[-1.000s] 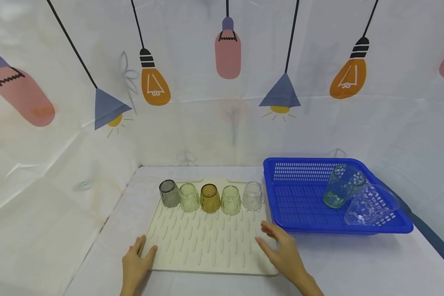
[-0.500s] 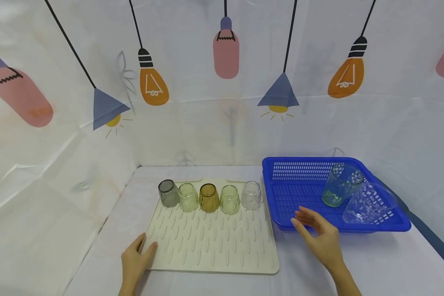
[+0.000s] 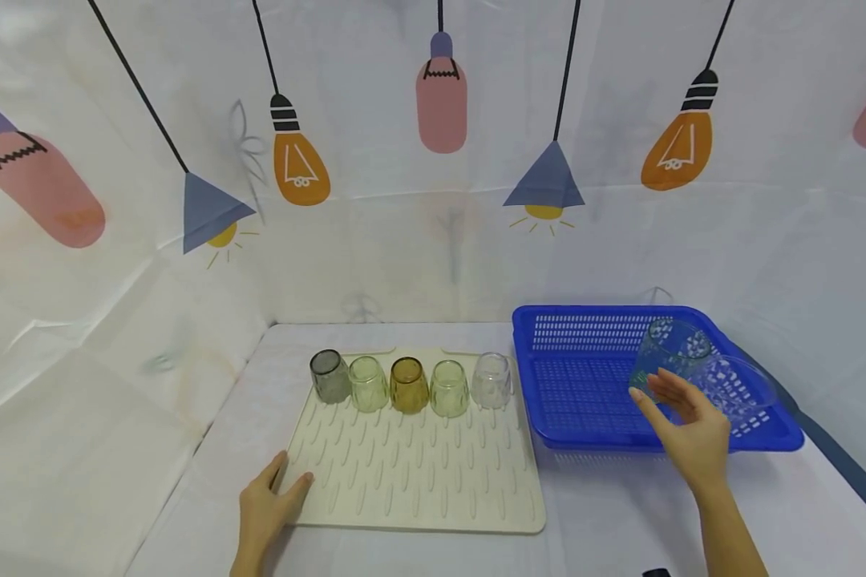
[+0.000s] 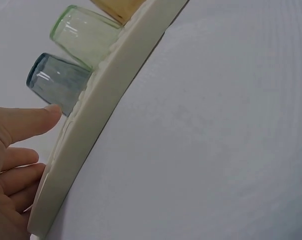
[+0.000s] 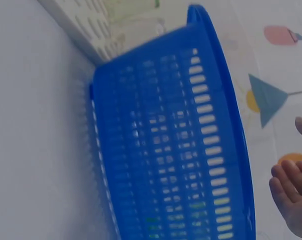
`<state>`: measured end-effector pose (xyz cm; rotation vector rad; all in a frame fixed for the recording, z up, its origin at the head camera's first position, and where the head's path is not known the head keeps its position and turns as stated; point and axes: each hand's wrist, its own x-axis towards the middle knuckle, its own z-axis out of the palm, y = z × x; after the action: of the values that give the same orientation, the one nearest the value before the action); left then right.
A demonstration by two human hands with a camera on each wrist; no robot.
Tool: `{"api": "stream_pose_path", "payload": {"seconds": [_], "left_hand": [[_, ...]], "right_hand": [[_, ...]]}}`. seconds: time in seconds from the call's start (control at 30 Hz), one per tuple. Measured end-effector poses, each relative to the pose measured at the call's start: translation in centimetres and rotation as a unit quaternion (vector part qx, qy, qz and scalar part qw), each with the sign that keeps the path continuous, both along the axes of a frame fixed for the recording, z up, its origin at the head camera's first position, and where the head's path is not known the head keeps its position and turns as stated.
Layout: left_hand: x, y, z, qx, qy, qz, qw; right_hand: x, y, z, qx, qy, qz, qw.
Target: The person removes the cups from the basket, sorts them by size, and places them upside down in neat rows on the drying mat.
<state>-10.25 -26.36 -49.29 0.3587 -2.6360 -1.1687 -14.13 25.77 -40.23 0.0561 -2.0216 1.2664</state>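
My left hand (image 3: 265, 505) rests at the front left edge of a cream ridged draining mat (image 3: 418, 481). Its thumb reaches over the mat and its fingers lie along the side, loosely bent. My right hand (image 3: 696, 441) hovers over the front rim of a blue plastic basket (image 3: 584, 439), thumb and fingers apart with nothing between them. Just beyond it in the basket lean a bluish-green glass (image 3: 664, 340) and a clear flared glass (image 3: 746, 385), both partly hidden by the hand. In the right wrist view the hand (image 5: 296, 195) appears beside the basket's rim.
Along the mat's back edge stands a row of small glasses: grey (image 3: 330, 377), pale green (image 3: 368, 385), amber (image 3: 409, 386), another pale green (image 3: 449, 389) and clear (image 3: 491, 381). A lamp-printed sheet (image 3: 375, 264) hangs behind. A small dark object (image 3: 657, 572) shows at the bottom edge.
My right hand has travelled from above the mat's right side rightward and forward to the glasses in the basket. The left hand has stayed at the mat's edge.
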Motion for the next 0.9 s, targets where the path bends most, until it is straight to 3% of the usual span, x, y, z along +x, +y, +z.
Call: {"api": "stream_pose_path", "payload": {"seconds": [0.23, 0.37, 0.5, 0.57, 0.73, 0.9], "left_hand": [[-0.1, -0.4, 0.2, -0.014, -0.038, -0.023, 0.9989], [-0.1, -0.5, 0.2, -0.018, -0.046, -0.029, 0.9983], [-0.2, -0.5, 0.3, -0.017, -0.043, -0.034, 0.9983], [-0.1, -0.5, 0.4, -0.017, -0.042, -0.033, 0.9984], [0.0, -0.6, 0.2, -0.024, -0.035, -0.030, 0.9987], [-0.1, -0.7, 0.1, -0.019, -0.030, -0.031, 0.9989]], "right_hand": [[-0.7, 3.1, 0.5, -0.019, 0.038, -0.121, 0.9918], [-0.8, 4.7, 0.8, -0.028, 0.026, -0.180, 0.9829], [-0.8, 6.4, 0.8, 0.005, -0.038, -0.200, 0.9790], [-0.8, 7.3, 0.7, 0.030, -0.109, -0.190, 0.9752], [-1.0, 8.9, 0.3, 0.088, -0.268, -0.131, 0.9505], [-1.4, 9.6, 0.0, 0.077, -0.297, -0.123, 0.9439]]}}
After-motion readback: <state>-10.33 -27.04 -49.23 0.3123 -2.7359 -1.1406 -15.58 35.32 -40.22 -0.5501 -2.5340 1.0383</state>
